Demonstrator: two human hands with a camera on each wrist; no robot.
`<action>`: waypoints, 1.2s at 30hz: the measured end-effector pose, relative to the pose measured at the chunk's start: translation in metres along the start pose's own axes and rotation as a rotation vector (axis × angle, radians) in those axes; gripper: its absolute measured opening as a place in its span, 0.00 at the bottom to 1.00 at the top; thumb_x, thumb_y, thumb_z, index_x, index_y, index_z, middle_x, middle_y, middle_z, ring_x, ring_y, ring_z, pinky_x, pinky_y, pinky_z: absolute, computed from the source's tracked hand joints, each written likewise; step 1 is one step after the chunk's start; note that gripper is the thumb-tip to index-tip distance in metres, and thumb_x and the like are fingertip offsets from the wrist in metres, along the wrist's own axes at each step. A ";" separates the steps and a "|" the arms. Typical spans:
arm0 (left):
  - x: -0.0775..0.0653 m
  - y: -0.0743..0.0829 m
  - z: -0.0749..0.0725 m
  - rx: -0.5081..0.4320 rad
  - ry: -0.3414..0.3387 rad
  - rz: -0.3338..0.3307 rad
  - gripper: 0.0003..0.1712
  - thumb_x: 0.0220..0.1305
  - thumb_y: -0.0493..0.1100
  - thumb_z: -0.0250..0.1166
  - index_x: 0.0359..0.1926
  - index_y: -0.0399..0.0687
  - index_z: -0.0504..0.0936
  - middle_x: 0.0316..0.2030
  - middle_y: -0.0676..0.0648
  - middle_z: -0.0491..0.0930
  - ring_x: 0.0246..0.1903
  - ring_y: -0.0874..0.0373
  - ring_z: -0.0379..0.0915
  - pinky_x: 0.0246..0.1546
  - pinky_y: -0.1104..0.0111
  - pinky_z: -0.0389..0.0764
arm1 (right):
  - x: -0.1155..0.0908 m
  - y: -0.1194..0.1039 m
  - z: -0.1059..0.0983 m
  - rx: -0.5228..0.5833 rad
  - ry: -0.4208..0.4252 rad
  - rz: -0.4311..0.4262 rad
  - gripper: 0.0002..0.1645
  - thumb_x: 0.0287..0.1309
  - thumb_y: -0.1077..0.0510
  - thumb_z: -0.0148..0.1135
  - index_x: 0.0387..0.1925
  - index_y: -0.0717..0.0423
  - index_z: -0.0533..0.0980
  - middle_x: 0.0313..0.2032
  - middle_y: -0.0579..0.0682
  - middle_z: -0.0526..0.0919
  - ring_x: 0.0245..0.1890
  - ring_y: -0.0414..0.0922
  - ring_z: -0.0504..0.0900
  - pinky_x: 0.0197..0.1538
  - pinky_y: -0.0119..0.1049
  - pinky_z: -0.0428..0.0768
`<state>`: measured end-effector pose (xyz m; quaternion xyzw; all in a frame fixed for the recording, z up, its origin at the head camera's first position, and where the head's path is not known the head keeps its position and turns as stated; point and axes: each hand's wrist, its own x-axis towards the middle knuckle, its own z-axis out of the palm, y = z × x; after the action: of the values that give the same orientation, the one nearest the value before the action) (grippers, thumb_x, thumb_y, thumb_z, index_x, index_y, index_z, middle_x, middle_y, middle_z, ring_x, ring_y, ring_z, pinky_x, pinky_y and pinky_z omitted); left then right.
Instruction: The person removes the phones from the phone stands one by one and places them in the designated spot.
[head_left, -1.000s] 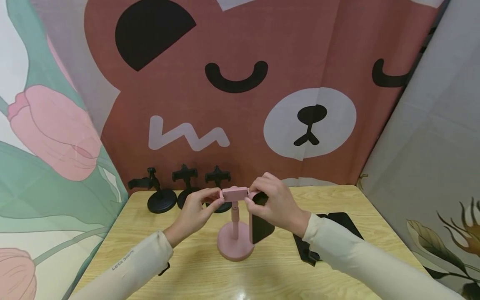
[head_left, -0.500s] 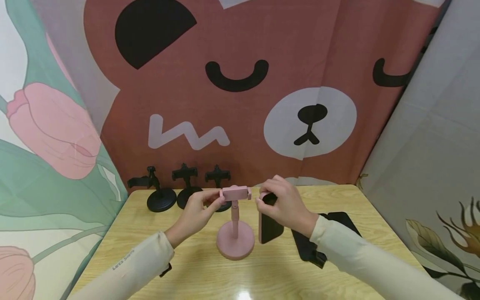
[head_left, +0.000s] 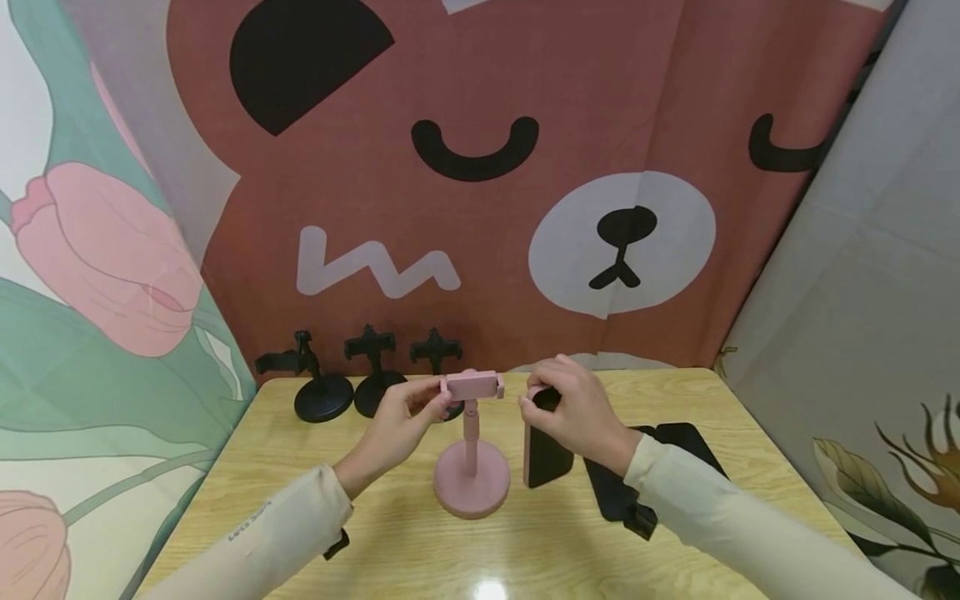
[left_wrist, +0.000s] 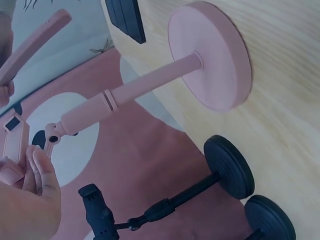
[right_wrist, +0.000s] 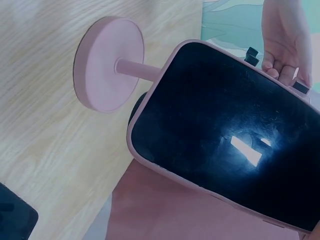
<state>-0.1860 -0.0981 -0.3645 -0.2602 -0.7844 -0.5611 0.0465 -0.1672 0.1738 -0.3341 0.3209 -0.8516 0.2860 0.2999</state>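
A pink phone stand stands upright on its round base in mid-table. My left hand pinches the left end of its clamp between thumb and fingers. To the right of the stand, my right hand grips the top of a smartphone in a pink case. The phone hangs on end, apart from the clamp. Its dark, glossy screen fills much of the right wrist view and covers part of the stand's pole. In the left wrist view the stand's ridged collar and pole show whole.
Several black phone stands line the back left of the wooden table. A flat black object lies at the right, partly behind the right forearm. Behind the table hangs a bear-print curtain.
My right hand has drawn the phone rightward, away from the clamp, whose right end now shows uncovered. My left hand stays on the clamp's left end.
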 end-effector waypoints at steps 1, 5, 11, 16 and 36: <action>0.000 -0.001 0.000 -0.009 -0.002 0.002 0.19 0.74 0.42 0.61 0.59 0.37 0.81 0.43 0.36 0.88 0.36 0.40 0.84 0.40 0.67 0.88 | 0.000 0.001 0.000 -0.001 -0.002 0.001 0.09 0.54 0.59 0.68 0.25 0.45 0.75 0.26 0.39 0.77 0.28 0.35 0.66 0.31 0.30 0.68; 0.002 -0.002 0.001 -0.044 -0.008 0.005 0.19 0.74 0.41 0.61 0.59 0.35 0.81 0.43 0.34 0.87 0.35 0.45 0.85 0.40 0.71 0.87 | -0.001 0.002 0.001 -0.003 -0.009 0.008 0.10 0.55 0.59 0.68 0.25 0.44 0.74 0.26 0.39 0.77 0.28 0.37 0.67 0.31 0.30 0.68; 0.003 -0.001 0.002 -0.096 -0.009 -0.008 0.18 0.72 0.38 0.62 0.58 0.33 0.81 0.42 0.30 0.86 0.33 0.57 0.84 0.39 0.71 0.87 | -0.002 0.005 0.001 -0.018 -0.016 0.022 0.11 0.55 0.60 0.68 0.25 0.44 0.74 0.26 0.39 0.76 0.28 0.37 0.67 0.30 0.29 0.67; 0.005 0.001 0.005 -0.135 0.007 -0.042 0.18 0.72 0.36 0.62 0.59 0.30 0.80 0.42 0.30 0.86 0.32 0.67 0.82 0.39 0.70 0.87 | -0.002 0.007 0.000 -0.026 -0.016 0.029 0.10 0.54 0.59 0.68 0.25 0.45 0.74 0.26 0.38 0.75 0.28 0.34 0.64 0.30 0.29 0.66; 0.013 0.009 0.021 -0.253 0.125 -0.206 0.21 0.74 0.36 0.58 0.65 0.35 0.76 0.48 0.32 0.85 0.34 0.66 0.82 0.45 0.71 0.87 | -0.011 0.022 -0.001 -0.057 -0.046 0.094 0.12 0.56 0.58 0.70 0.24 0.44 0.75 0.25 0.38 0.74 0.29 0.34 0.67 0.31 0.30 0.69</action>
<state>-0.1886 -0.0726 -0.3599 -0.1468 -0.7257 -0.6722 0.0045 -0.1756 0.1924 -0.3472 0.2787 -0.8802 0.2678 0.2754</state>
